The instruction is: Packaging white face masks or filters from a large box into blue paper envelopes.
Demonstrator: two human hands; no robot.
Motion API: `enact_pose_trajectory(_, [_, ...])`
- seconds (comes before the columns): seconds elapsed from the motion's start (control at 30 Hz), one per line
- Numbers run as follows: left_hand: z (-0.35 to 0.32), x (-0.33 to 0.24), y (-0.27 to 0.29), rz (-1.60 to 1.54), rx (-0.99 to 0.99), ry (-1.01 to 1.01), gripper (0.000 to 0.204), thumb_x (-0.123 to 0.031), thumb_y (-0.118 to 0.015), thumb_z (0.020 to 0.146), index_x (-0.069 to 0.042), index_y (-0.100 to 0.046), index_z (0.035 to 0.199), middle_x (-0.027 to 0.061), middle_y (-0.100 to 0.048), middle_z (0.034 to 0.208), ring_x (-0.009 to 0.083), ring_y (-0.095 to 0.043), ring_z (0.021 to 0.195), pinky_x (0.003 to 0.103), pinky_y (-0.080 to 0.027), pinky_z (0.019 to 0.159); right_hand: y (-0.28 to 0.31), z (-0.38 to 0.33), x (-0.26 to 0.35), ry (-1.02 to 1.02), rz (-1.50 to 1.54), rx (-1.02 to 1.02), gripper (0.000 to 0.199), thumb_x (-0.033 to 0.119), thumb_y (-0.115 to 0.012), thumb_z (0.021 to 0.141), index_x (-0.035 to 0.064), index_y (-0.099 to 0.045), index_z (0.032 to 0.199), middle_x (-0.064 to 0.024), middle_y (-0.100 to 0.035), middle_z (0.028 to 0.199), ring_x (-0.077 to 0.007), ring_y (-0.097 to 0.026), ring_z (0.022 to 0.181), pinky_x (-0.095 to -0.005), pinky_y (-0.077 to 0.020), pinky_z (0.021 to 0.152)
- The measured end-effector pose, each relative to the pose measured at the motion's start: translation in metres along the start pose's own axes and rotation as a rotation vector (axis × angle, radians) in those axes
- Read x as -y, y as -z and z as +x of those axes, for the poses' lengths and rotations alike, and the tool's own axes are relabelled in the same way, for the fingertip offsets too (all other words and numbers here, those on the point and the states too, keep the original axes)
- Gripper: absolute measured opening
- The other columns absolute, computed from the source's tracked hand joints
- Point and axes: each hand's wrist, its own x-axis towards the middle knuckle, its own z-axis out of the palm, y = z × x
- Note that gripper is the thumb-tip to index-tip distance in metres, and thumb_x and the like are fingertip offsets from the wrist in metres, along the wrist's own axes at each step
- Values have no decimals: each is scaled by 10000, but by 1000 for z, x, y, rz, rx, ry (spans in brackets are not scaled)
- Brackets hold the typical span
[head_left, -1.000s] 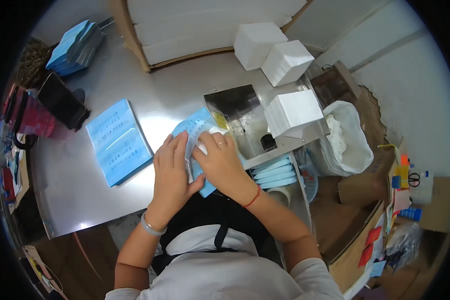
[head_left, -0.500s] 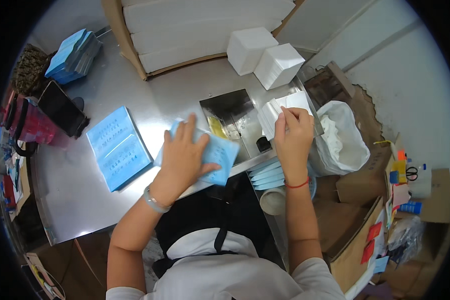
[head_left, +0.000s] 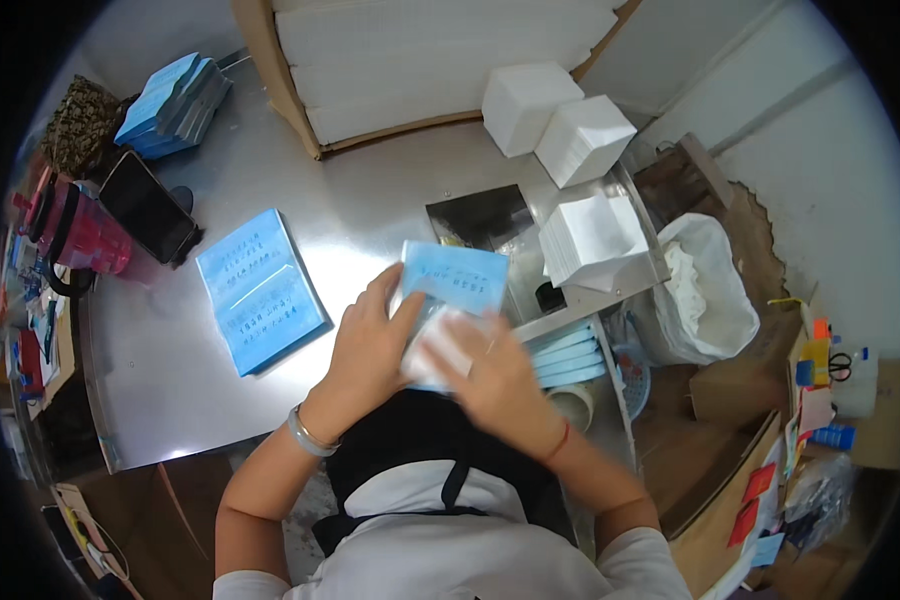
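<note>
My left hand [head_left: 362, 338] grips the left edge of a blue printed plastic packet [head_left: 460, 272] at the front edge of the metal table. Across the lower part of the packet, my right hand [head_left: 495, 378] is blurred by motion, with a white paper sheet [head_left: 432, 348] at its fingertips. Whether the sheet lies on the packet or inside it, I cannot tell. Left of my hands rests a flat pile of similar blue packets [head_left: 262, 292]. To the right, a stack of white paper squares [head_left: 592, 240] stands at the table's corner.
Two white paper blocks [head_left: 585, 140] stand behind the stack, beside a large carton [head_left: 305, 90] of white paper. A phone [head_left: 150, 208], a pink tumbler [head_left: 95, 235] and more blue packets [head_left: 165, 105] occupy the left. A white-lined bin [head_left: 715, 290] stands right; blue packets [head_left: 568, 358] fill an open drawer.
My right hand has moved left from the white paper stack to the blue packet, bringing a white sheet. My left hand has shifted from lying over the packet to its left edge.
</note>
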Motion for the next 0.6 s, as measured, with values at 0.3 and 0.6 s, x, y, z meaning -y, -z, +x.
enact_pose_trajectory(0.3, [-13,-34,21,-714,261,151,345,-69,-667,856,-98,-682,1199,149,-625,1269,279,-664,976,370,-526,895,-15,48,-82,-397,-226,194,98,120,-610,877,52,-680,890,-160,-667,797,-312,-658,724,-398,-514,619])
enact_pose_trajectory(0.6, [-46,64,60,35,-232,203,687,-349,-696,871,-106,-410,1447,255,-346,1515,430,-363,1364,514,-282,1112,41,30,-92,-547,-498,-366,199,103,-707,830,2,-708,1001,-98,-595,1008,-286,-545,919,-432,-419,922])
